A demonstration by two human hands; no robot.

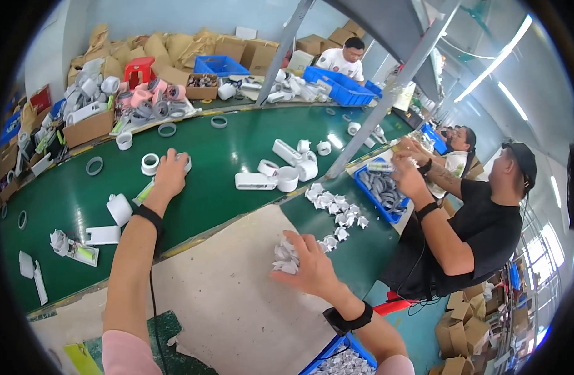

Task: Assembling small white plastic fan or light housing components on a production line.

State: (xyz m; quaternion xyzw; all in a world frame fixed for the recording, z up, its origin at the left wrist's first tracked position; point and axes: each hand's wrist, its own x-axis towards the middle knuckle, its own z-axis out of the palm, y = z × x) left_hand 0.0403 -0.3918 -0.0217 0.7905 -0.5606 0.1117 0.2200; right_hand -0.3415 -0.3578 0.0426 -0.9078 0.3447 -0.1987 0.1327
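Observation:
My left hand (170,175) reaches over the green belt, its fingers bent around a white plastic ring (187,163). A second white ring (150,164) lies just left of those fingers. Under my left wrist shows part of a piece with a green strip (143,193). Low over the beige board, my right hand (312,265) is cupped around a cluster of small white plastic parts (285,257), thumb on the near side and fingers on the far side. More of these small parts (342,215) lie in a loose group beyond it.
White handle-shaped housings (255,181) and grey rings (94,165) lie on the green belt (212,150). A blue bin of small white parts (343,361) stands near my right forearm. At right, a co-worker in black (487,219) works beside a blue tray (397,217) of grey rings. A metal post (387,106) rises nearby.

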